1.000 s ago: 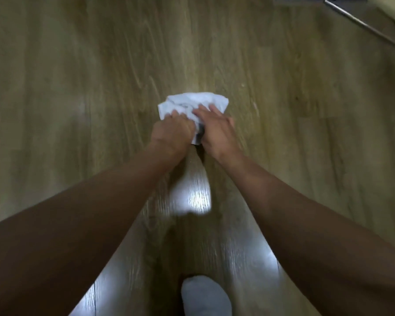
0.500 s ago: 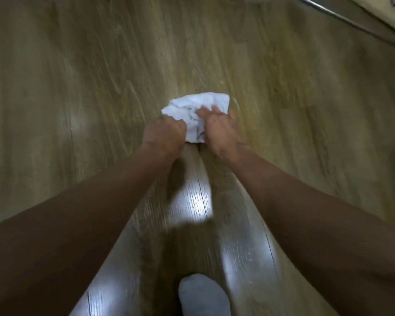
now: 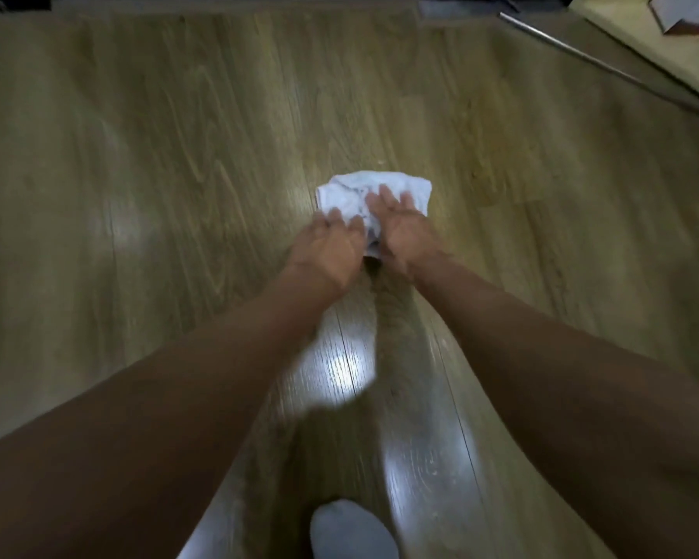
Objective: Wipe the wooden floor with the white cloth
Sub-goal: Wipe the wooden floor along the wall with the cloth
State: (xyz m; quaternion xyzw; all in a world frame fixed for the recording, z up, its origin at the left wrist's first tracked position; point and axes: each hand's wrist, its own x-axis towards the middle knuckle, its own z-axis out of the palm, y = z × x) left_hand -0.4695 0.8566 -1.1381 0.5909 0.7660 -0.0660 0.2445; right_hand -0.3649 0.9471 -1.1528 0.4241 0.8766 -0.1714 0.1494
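A crumpled white cloth (image 3: 364, 191) lies on the wooden floor (image 3: 178, 163) in the middle of the head view. My left hand (image 3: 327, 248) presses on its near left part with fingers stretched forward. My right hand (image 3: 404, 232) presses flat on its right part, fingers straight and spread over the cloth. The two hands sit side by side, almost touching, and they hide the near edge of the cloth. The picture is a little blurred by motion.
A metal rod (image 3: 582, 54) runs diagonally at the top right beside a pale surface (image 3: 642, 38). A dark wall base (image 3: 235, 0) lines the far edge. A grey sock (image 3: 352, 530) shows at the bottom, and bright light reflects on the planks between my arms.
The cloth and both hands have slid forward across the floor, away from me. My fingers have gone from curled over the cloth to stretched flat on it.
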